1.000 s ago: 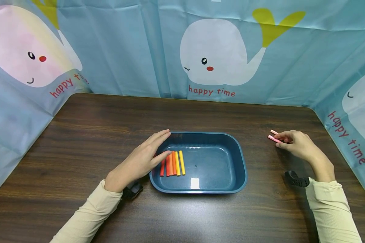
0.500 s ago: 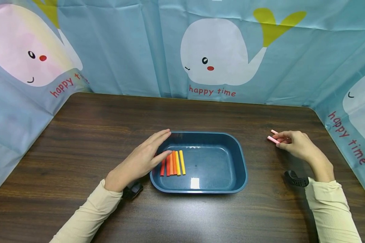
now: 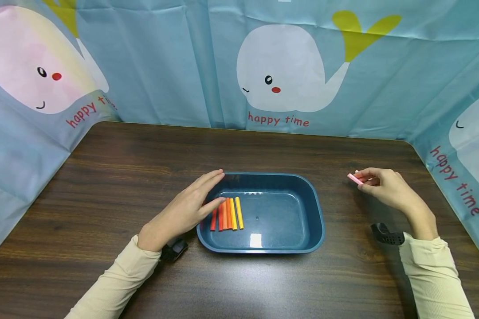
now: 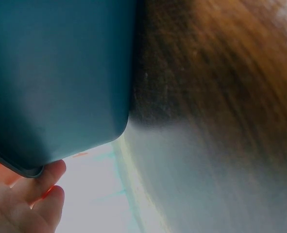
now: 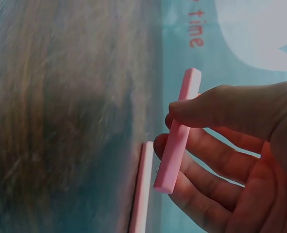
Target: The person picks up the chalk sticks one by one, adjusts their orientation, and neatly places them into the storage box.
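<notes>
My right hand (image 3: 385, 188) pinches a pink chalk stick (image 5: 175, 150) between thumb and fingers, above the right part of the table. A second, paler pink chalk stick (image 5: 142, 189) lies on the table just behind it, mostly hidden by the fingers in the head view. My left hand (image 3: 183, 208) holds the back-left corner of a dark blue tray (image 3: 279, 209), its thumb over the inside and fingers along the outer rim. In the tray's left part lie several chalk sticks side by side: red (image 3: 213, 221), orange (image 3: 228, 215) and yellow (image 3: 239, 213).
The tray stands mid-table on a dark wood table (image 3: 143, 155). A light blue curtain (image 3: 163, 66) with whale prints borders the table at the back and sides. Black straps with devices (image 3: 388, 235) sit on both wrists.
My right hand has raised the pink chalk stick and shifted slightly left with it, while the other pink stick stays behind. My left hand and the tray have not moved.
</notes>
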Motion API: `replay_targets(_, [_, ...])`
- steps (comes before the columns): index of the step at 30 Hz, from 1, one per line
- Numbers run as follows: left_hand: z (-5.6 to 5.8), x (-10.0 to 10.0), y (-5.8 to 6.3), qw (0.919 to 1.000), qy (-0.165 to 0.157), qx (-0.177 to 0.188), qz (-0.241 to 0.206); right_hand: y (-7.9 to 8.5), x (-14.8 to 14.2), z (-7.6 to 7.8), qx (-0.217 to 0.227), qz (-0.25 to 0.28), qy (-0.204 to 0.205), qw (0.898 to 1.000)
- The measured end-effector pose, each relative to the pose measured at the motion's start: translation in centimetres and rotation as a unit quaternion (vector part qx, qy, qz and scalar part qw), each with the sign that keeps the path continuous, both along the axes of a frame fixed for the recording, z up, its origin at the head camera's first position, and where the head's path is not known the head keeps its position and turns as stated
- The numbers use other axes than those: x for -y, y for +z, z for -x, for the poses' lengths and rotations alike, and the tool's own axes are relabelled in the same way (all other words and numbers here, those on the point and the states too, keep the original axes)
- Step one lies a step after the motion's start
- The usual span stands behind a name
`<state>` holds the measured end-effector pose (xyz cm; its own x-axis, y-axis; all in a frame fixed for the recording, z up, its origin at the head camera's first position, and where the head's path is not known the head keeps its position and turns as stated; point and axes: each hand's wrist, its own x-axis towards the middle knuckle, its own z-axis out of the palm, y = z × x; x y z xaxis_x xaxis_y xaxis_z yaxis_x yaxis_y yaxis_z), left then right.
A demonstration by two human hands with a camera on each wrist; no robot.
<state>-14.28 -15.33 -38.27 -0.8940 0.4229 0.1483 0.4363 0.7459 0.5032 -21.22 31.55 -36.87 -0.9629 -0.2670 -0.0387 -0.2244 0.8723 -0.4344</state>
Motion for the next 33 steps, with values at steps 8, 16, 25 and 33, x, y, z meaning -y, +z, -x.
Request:
replay_targets(8, [0.1,0.0,0.0,1.0000,0.000,-0.001,0.003,1.1,1.4,-0.5,-0.015,0.013,0.003,1.000])
replay_targets(16, [0.1,-0.1,0.0,1.0000,0.002,-0.002,0.009,2.0,2.8,-1.3,-0.019,0.053,0.021,0.998])
replay_targets(25, [0.0,-0.1,0.0,1.0000,0.002,-0.003,0.008,2.8,4.2,-2.2,-0.008,0.098,0.033,0.995])
replay_targets(33, [0.0,-0.1,-0.1,0.9999,0.005,-0.002,0.010,3.1,4.9,-2.5,-0.002,0.107,0.030,0.994])
